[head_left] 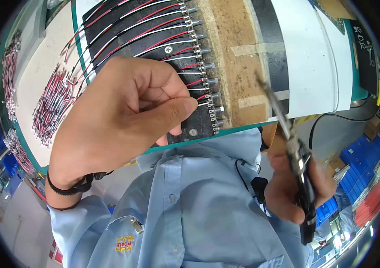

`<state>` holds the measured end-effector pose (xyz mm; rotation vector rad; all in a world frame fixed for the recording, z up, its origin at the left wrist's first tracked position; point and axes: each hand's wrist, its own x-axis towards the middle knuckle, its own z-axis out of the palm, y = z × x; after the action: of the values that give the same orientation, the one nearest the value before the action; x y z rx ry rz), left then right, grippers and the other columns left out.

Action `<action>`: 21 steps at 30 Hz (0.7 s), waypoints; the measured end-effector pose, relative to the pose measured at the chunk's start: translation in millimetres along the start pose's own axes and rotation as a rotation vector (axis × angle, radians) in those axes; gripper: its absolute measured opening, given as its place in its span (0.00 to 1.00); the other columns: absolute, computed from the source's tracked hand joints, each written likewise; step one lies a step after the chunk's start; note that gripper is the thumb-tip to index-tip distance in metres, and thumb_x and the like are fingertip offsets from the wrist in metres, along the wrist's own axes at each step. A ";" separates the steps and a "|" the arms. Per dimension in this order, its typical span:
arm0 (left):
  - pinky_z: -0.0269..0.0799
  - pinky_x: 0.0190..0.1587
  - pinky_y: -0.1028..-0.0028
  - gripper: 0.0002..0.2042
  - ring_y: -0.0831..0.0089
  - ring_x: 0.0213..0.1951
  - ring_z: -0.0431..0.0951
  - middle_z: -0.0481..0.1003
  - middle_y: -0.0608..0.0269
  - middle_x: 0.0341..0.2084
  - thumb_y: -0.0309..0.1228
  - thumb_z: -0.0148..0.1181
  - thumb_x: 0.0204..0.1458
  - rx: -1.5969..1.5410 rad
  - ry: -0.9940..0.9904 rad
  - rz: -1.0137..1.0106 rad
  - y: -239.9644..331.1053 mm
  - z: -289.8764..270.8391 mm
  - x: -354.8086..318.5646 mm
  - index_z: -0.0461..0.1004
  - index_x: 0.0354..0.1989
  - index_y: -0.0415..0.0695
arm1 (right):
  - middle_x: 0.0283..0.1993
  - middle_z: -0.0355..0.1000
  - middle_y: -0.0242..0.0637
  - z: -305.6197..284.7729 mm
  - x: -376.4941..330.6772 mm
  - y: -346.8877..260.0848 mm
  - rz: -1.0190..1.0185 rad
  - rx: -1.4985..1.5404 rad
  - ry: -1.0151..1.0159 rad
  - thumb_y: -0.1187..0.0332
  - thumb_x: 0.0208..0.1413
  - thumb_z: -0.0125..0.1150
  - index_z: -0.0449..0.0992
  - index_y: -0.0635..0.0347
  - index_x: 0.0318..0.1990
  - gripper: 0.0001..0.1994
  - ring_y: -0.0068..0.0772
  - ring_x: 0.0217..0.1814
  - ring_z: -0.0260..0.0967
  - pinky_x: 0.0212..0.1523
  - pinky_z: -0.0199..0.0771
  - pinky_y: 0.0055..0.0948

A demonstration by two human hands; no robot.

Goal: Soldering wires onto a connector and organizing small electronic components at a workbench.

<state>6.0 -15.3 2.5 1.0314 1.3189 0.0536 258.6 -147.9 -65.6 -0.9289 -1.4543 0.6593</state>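
My left hand [127,111] is closed in a pinch over a black board [154,40], its thumb and fingertips at the end of a red-and-white wire pair [202,102]. That pair meets a row of small metal terminals [208,80] along the board's right edge. Several more red, white and black wires run across the board to this row. My right hand [284,192], right of the board, grips a slim tool [292,143] with a long pointed metal front and a black handle; its exact kind is unclear. The tip points up and left, apart from the terminals.
Bundles of red, white and black wires [53,105] lie on a pale sheet left of the board. A brown strip with tape [239,67] borders the terminals; white sheeting [315,58] lies beyond. A black cable [333,117] hangs at right, above blue bins [362,161].
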 end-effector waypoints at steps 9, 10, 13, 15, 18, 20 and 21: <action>0.66 0.21 0.83 0.06 0.84 0.20 0.75 0.79 0.65 0.20 0.26 0.64 0.59 -0.014 -0.063 -0.073 4.3 -6.5 6.2 0.78 0.32 0.38 | 0.19 0.67 0.38 10.4 21.3 7.5 -0.014 0.029 -0.195 0.42 0.61 0.59 0.70 0.66 0.50 0.30 0.38 0.18 0.67 0.20 0.59 0.32; 0.67 0.21 0.83 0.06 0.84 0.20 0.75 0.79 0.65 0.20 0.26 0.64 0.59 -0.023 -0.070 -0.082 4.1 -7.0 6.4 0.78 0.32 0.37 | 0.19 0.67 0.39 11.9 23.4 8.2 -0.016 0.030 -0.205 0.42 0.61 0.59 0.70 0.66 0.50 0.30 0.38 0.18 0.67 0.20 0.59 0.32; 0.67 0.21 0.83 0.05 0.83 0.20 0.76 0.79 0.64 0.20 0.25 0.65 0.58 -0.040 -0.086 -0.100 3.3 -8.7 6.8 0.77 0.32 0.36 | 0.18 0.67 0.38 14.1 26.4 9.9 -0.021 0.034 -0.227 0.43 0.61 0.60 0.70 0.67 0.50 0.31 0.37 0.18 0.67 0.19 0.60 0.32; 0.67 0.21 0.83 0.05 0.83 0.20 0.76 0.79 0.64 0.20 0.24 0.64 0.58 -0.038 -0.095 -0.083 2.7 -9.5 7.4 0.77 0.31 0.36 | 0.18 0.67 0.37 14.2 26.9 11.0 -0.014 0.041 -0.240 0.43 0.60 0.61 0.70 0.67 0.50 0.31 0.36 0.17 0.67 0.18 0.61 0.31; 0.67 0.20 0.83 0.05 0.83 0.20 0.76 0.78 0.63 0.20 0.23 0.64 0.58 -0.043 -0.112 -0.081 2.2 -10.0 8.4 0.76 0.31 0.35 | 0.17 0.67 0.36 14.2 27.1 12.6 0.005 0.053 -0.256 0.44 0.60 0.61 0.69 0.68 0.51 0.31 0.34 0.16 0.67 0.17 0.63 0.29; 0.66 0.20 0.83 0.05 0.83 0.20 0.75 0.78 0.63 0.19 0.23 0.64 0.58 -0.042 -0.111 -0.099 2.3 -10.2 8.8 0.76 0.31 0.35 | 0.17 0.68 0.35 14.5 27.5 13.6 0.006 0.054 -0.263 0.44 0.60 0.61 0.69 0.68 0.51 0.30 0.34 0.16 0.68 0.17 0.64 0.28; 0.66 0.20 0.83 0.05 0.83 0.20 0.75 0.78 0.63 0.19 0.23 0.64 0.58 -0.025 -0.113 -0.084 2.4 -10.3 8.8 0.76 0.30 0.35 | 0.16 0.68 0.35 14.8 27.7 13.9 0.008 0.054 -0.266 0.45 0.60 0.61 0.69 0.68 0.51 0.30 0.34 0.16 0.68 0.17 0.64 0.28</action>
<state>1.7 -2.8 -1.6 0.9430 1.2545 -0.0504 247.7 -115.4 -64.3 -0.8281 -1.6585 0.8488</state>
